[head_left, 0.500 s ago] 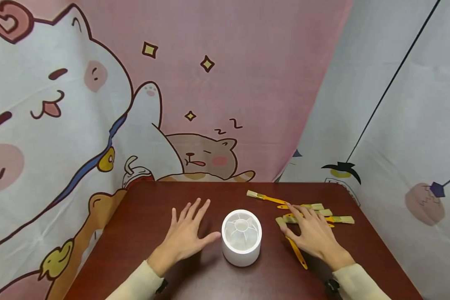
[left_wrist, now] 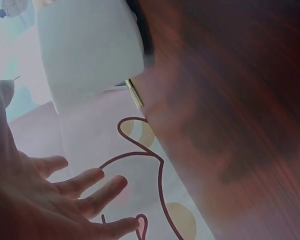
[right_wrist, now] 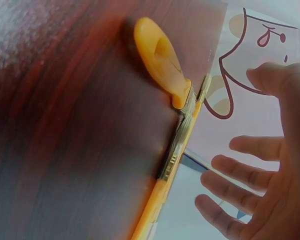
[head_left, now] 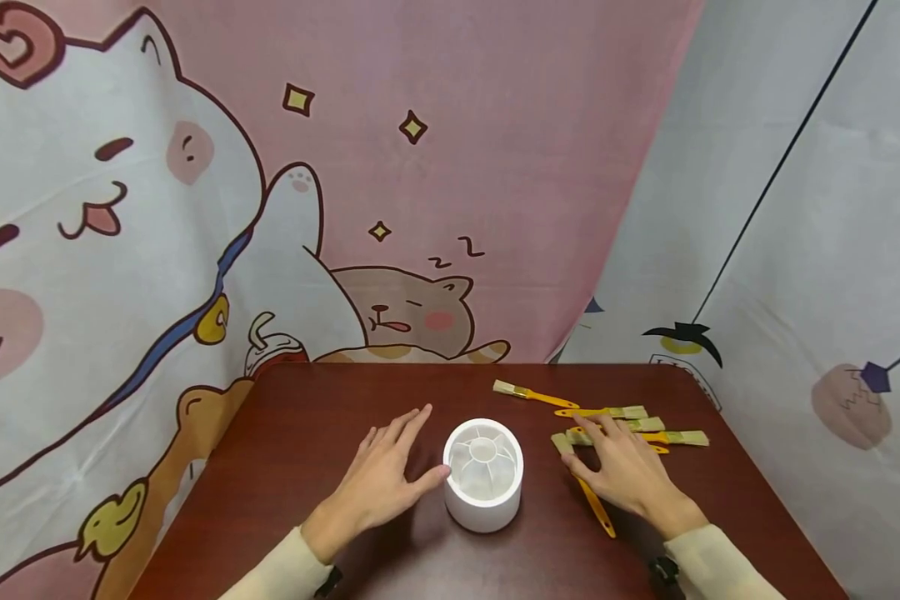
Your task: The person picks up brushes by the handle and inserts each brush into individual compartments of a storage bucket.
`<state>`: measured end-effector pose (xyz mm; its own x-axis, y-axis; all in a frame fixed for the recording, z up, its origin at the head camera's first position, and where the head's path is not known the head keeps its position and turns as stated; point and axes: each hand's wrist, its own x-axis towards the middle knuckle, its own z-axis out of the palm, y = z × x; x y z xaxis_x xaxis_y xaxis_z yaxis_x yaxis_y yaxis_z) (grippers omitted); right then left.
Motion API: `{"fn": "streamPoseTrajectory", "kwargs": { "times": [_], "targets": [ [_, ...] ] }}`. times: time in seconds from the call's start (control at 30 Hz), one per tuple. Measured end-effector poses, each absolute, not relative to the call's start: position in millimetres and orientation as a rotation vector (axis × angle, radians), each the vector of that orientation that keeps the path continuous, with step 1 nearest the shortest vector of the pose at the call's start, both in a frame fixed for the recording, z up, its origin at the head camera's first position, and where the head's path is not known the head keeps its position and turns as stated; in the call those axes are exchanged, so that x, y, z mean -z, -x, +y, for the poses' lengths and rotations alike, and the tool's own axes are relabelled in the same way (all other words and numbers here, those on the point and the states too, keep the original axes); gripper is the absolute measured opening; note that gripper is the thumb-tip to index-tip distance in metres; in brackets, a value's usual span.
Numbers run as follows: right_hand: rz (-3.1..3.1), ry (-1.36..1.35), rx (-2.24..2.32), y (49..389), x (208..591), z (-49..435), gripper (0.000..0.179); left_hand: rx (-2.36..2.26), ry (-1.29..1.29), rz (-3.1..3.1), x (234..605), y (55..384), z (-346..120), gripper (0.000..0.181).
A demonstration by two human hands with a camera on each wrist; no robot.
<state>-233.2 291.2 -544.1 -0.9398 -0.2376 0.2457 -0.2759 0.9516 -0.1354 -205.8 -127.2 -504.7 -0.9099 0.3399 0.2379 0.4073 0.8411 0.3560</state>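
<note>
A white round holder (head_left: 483,508), its top split into compartments around a central ring, stands upright on the table. Just left of it is my left hand (head_left: 378,483), fingers extended and thumb tip right at the rim in the head view. In the left wrist view the holder (left_wrist: 90,50) rises beyond the spread fingers. My right hand (head_left: 630,467) hovers over several paintbrushes with yellow handles, its fingers spread and holding nothing. One paintbrush (head_left: 594,507) lies slanting under the thumb; in the right wrist view a yellow handle (right_wrist: 157,55) shows beside that hand.
Another paintbrush (head_left: 540,397) lies apart at the back of the dark red-brown table (head_left: 330,392). More brushes overlap in a pile at the right, one with bristles (head_left: 690,438) pointing right. Cartoon-printed cloth (head_left: 495,167) hangs behind the table.
My left hand has shifted slightly right, towards the holder, and turned so that its fingers look closer together. My right hand has barely moved above the paintbrushes.
</note>
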Motion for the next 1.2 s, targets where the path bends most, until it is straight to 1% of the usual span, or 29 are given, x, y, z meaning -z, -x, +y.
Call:
{"fn": "streamPoseTrajectory", "kwargs": {
  "times": [0.2,0.47,0.7,0.97,1.2],
  "targets": [
    [-2.865,-0.410,-0.270,231,549,292,0.070,0.651,0.623,-2.823,504,199,-120,0.098],
    [-2.924,-0.392,-0.343,233,552,292,0.059,0.673,0.678,-2.812,505,192,-109,0.108],
    [-2.981,-0.355,-0.368,234,552,293,0.061,0.674,0.712,-2.810,506,192,-102,0.119],
    [-3.032,-0.348,-0.437,235,556,290,0.047,0.681,0.723,-2.811,509,191,-93,0.128],
    [-3.086,-0.293,-0.490,233,557,285,0.047,0.689,0.742,-2.797,511,189,-89,0.131]
  ]
}}
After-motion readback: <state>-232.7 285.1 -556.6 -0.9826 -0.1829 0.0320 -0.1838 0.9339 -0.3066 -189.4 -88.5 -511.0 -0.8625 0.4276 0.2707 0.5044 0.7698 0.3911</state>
